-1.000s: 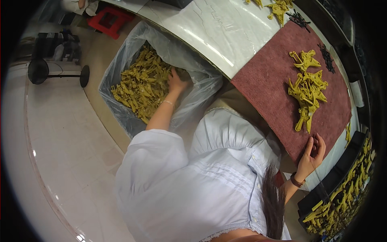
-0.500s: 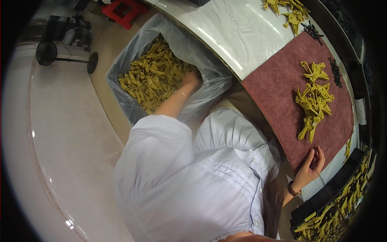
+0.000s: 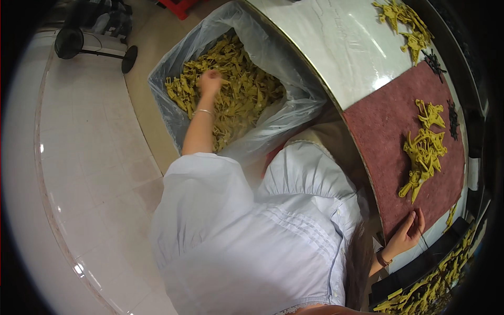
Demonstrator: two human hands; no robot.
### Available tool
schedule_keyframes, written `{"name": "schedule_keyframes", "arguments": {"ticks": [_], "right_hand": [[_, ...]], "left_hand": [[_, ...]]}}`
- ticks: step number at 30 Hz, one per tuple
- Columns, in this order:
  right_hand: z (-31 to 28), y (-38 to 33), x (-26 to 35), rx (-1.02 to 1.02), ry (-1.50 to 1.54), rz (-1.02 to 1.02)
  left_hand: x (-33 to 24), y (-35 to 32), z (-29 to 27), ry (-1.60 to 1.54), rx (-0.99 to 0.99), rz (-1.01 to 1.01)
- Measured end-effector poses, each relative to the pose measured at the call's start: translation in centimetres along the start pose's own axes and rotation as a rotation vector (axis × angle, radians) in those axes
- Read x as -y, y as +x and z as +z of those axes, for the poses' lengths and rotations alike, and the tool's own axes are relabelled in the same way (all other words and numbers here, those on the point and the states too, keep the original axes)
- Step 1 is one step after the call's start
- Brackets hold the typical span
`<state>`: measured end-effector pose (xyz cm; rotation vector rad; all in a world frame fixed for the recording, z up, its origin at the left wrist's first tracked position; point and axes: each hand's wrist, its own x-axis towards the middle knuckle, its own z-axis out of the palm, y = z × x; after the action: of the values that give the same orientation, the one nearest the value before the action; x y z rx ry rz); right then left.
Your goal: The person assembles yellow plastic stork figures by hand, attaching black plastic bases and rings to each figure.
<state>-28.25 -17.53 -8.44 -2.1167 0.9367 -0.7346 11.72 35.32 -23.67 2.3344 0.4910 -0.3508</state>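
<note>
My left hand (image 3: 211,82) is over the pile of yellow plastic parts (image 3: 247,89) inside a clear plastic liner bag (image 3: 307,102). Its fingers look curled in, and what they hold, if anything, cannot be made out. My right hand (image 3: 409,233) rests at the near edge of a dark red mat (image 3: 375,126), with its fingers stretched out and nothing visible in them. On the mat, just beyond that hand, lies a cluster of yellow plastic parts (image 3: 424,155) with thin arms and trigger-like shapes. One similar yellow part (image 3: 430,114) lies at the cluster's far end.
More yellow parts (image 3: 404,23) and small black pieces (image 3: 433,64) lie at the table's far end; another black bunch (image 3: 453,121) is beside the mat. A black tray (image 3: 415,262) with many yellow parts stands at the lower right. A black fan (image 3: 69,43) stands on the floor.
My left hand has moved from the bag's right side leftward across the pile. My right hand stays at the mat's edge. The whole view has shifted slightly.
</note>
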Motion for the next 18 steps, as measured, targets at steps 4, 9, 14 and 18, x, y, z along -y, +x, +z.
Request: {"name": "schedule_keyframes", "arguments": {"ticks": [4,9,14,18], "right_hand": [[0.1,0.3,0.2,-0.004,-0.061,-0.052],[0.5,0.5,-0.3,-0.010,-0.157,-0.091],[0.3,0.5,0.0,-0.013,-0.195,-0.103],[0.3,0.4,0.2,-0.019,-0.228,-0.117]], "left_hand": [[7.1,3.2,-7.5,0.227,-0.704,-0.325],[2.6,2.7,-8.6,0.648,-0.547,-0.360],[3.4,3.8,-8.7,0.614,-0.300,-0.391],[5.2,3.6,-6.6,0.507,-0.315,-0.454]]}}
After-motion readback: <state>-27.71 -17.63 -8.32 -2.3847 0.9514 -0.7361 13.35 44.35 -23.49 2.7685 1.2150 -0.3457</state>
